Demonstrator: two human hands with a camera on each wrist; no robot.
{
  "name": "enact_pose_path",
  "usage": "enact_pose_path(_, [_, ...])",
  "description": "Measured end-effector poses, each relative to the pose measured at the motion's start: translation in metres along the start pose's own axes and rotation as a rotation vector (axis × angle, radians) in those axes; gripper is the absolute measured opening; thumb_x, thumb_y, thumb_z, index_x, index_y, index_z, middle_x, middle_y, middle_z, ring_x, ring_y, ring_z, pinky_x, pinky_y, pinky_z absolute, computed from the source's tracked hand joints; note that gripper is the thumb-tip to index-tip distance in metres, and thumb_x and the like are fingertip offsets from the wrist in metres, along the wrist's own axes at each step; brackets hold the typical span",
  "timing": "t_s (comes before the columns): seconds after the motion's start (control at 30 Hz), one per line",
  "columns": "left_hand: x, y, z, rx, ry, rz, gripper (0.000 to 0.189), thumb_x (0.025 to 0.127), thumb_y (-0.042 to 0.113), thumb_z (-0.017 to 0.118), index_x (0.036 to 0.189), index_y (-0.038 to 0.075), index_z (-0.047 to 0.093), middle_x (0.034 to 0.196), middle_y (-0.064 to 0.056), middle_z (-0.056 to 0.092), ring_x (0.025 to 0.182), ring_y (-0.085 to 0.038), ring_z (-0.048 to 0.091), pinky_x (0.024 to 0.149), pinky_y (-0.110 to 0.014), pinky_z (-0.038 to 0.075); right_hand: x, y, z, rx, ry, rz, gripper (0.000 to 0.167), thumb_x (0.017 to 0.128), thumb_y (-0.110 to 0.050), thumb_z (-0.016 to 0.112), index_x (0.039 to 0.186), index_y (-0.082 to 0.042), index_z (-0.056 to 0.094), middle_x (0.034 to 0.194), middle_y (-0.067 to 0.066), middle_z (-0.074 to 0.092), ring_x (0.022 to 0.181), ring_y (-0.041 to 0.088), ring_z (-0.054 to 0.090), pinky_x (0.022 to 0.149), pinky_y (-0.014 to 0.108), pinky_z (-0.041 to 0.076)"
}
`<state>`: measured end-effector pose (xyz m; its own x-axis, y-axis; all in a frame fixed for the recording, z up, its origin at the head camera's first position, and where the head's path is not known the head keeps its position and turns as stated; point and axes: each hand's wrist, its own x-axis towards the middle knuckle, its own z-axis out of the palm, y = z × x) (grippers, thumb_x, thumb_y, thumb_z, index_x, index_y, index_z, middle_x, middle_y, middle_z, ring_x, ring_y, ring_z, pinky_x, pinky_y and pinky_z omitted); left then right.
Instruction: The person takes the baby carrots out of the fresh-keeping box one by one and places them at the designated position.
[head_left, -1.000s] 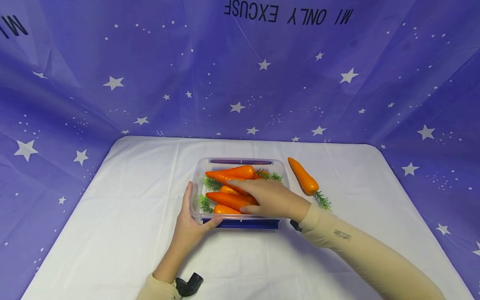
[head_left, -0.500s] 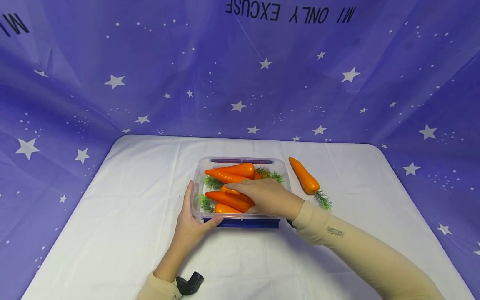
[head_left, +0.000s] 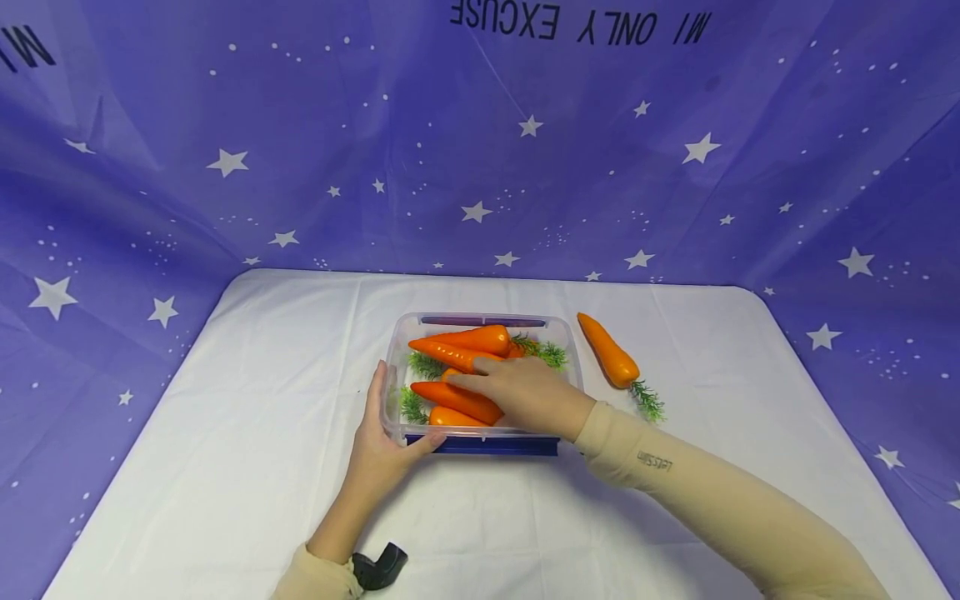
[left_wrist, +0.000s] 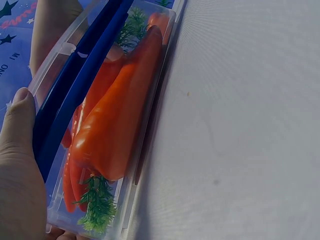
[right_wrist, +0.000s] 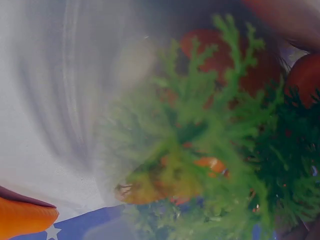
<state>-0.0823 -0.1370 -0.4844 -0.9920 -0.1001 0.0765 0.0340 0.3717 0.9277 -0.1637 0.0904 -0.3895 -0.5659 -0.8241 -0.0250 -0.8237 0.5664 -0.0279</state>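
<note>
A clear plastic food container (head_left: 525, 432) with blue side latches (head_left: 487, 447) holds several orange carrots with green leafy tops. My left hand (head_left: 381, 454) grips its near left corner, thumb at the front latch and fingers along the left wall. Inside the box, my right hand (head_left: 534, 396) lies over the carrots, its fingers extended across a front carrot (head_left: 453, 398) and the end of a long carrot (head_left: 442, 352) behind it; its thumb is hidden. In the left wrist view, a big carrot (left_wrist: 112, 115) shows through the wall. Green leaves (right_wrist: 200, 115) fill much of the right wrist view.
One loose carrot (head_left: 609, 354) with a green top lies on the white tablecloth (head_left: 262, 400), right of the container. A purple star-printed cloth (head_left: 375, 125) hangs behind and at both sides. A black device (head_left: 381, 568) sits at my left wrist.
My right hand has shifted slightly left and toward the front of the box; its fingers slid off the long rear carrot's middle and its thumb dropped from sight. The left hand stays put.
</note>
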Motion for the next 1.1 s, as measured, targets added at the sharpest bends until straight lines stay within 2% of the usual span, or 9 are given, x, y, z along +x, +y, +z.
enact_pose_path(0.3, [0.000, 0.001, -0.001, 0.000, 0.004, -0.002, 0.121, 0.072, 0.038, 0.089, 0.160, 0.036, 0.005, 0.166, 0.000, 0.018, 0.148, -0.034, 0.030, 0.115, -0.062, 0.030, 0.006, 0.001, 0.003, -0.039, -0.029, -0.004, 0.058, 0.086, -0.035, 0.078, 0.140, -0.026, 0.059, 0.116, 0.000, 0.061, 0.087, 0.018, 0.063, 0.074, 0.041, 0.058])
enact_pose_path(0.43, [0.000, 0.001, 0.000, -0.006, 0.005, -0.003, 0.122, 0.072, 0.036, 0.089, 0.160, 0.032, 0.006, 0.166, 0.000, 0.017, 0.148, -0.034, 0.030, 0.115, -0.061, 0.030, 0.006, 0.003, 0.003, -0.012, -0.044, -0.005, 0.064, 0.081, -0.037, 0.082, 0.139, -0.027, 0.059, 0.108, -0.001, 0.055, 0.082, 0.015, 0.057, 0.071, 0.037, 0.056])
enact_pose_path(0.63, [0.000, 0.001, 0.001, -0.015, -0.001, -0.007, 0.121, 0.072, 0.036, 0.089, 0.160, 0.036, 0.005, 0.166, -0.001, 0.018, 0.148, -0.034, 0.031, 0.116, -0.062, 0.029, 0.003, 0.010, 0.006, 0.078, -0.010, -0.019, 0.061, 0.080, -0.045, 0.081, 0.135, -0.026, 0.062, 0.097, -0.003, 0.045, 0.072, 0.014, 0.050, 0.065, 0.027, 0.047])
enact_pose_path(0.8, [0.000, 0.001, 0.001, -0.017, -0.009, -0.012, 0.122, 0.072, 0.035, 0.089, 0.159, 0.037, 0.004, 0.167, 0.001, 0.016, 0.148, -0.034, 0.029, 0.115, -0.063, 0.028, -0.001, 0.016, 0.006, 0.119, 0.007, -0.036, 0.060, 0.079, -0.031, 0.082, 0.135, -0.027, 0.061, 0.102, -0.003, 0.048, 0.080, 0.014, 0.051, 0.074, 0.027, 0.048])
enact_pose_path(0.87, [0.000, 0.001, 0.000, -0.014, -0.009, -0.012, 0.122, 0.072, 0.035, 0.089, 0.160, 0.036, 0.004, 0.167, 0.000, 0.016, 0.148, -0.034, 0.029, 0.116, -0.063, 0.028, -0.003, 0.018, 0.004, 0.134, -0.009, -0.036, 0.066, 0.077, -0.022, 0.081, 0.138, -0.026, 0.059, 0.103, -0.003, 0.048, 0.084, 0.014, 0.049, 0.077, 0.029, 0.047])
enact_pose_path(0.93, [-0.001, 0.001, 0.000, -0.014, -0.007, -0.010, 0.122, 0.072, 0.035, 0.089, 0.159, 0.038, 0.004, 0.166, -0.001, 0.017, 0.148, -0.034, 0.029, 0.116, -0.063, 0.028, -0.005, 0.020, 0.002, 0.146, -0.016, -0.034, 0.066, 0.077, -0.020, 0.080, 0.138, -0.026, 0.058, 0.104, -0.004, 0.048, 0.088, 0.014, 0.049, 0.082, 0.030, 0.048])
enact_pose_path(1.1, [0.000, 0.001, 0.000, -0.030, -0.004, -0.008, 0.122, 0.072, 0.034, 0.090, 0.160, 0.036, 0.005, 0.166, 0.002, 0.017, 0.149, -0.032, 0.029, 0.117, -0.062, 0.027, -0.010, 0.024, -0.001, 0.200, -0.004, -0.005, 0.072, 0.077, -0.022, 0.077, 0.144, -0.029, 0.051, 0.126, -0.004, 0.056, 0.105, 0.016, 0.056, 0.092, 0.035, 0.051])
